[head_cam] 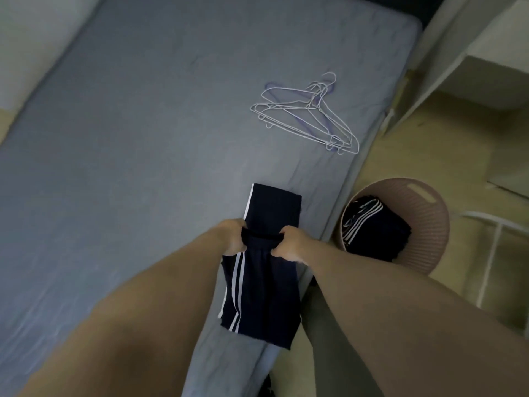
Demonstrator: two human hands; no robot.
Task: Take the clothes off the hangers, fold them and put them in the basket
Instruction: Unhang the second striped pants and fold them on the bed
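Where the trousers [269,293] are bunched midway, the cloth is gripped at both sides: its left edge is clenched in the left hand [233,239] and its right edge in the right hand [289,245], with fingers curled round the dark fabric. The trousers, navy with white stripes, are laid along the bed's [128,138] near right edge. Farther up the sheet, wire hangers [306,116] are heaped. Beside the bed, folded striped clothes [375,227] are held in the basket [423,224].
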